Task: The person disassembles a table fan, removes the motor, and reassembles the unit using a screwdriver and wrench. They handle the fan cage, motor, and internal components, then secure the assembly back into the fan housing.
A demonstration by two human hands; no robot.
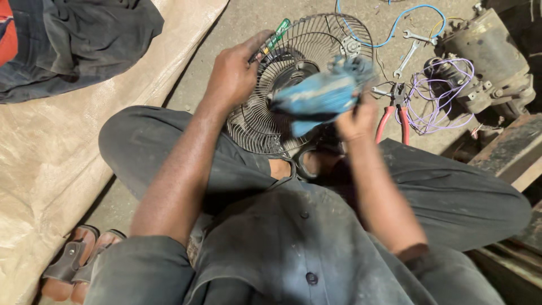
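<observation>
A dusty concrete floor [271, 17] fills my head view, with a tan woven sack [51, 147] spread along its left side. My left hand [234, 73] is closed around a green-handled screwdriver [275, 37] against the wire fan guard [265, 121] lying between my knees. My right hand [355, 121] grips a blurred blue rag [322, 96] over the guard. Red-handled pliers [392, 121], a spanner [407, 53] and coiled purple wire [440, 96] lie just beyond, beside a grey motor [488, 51].
</observation>
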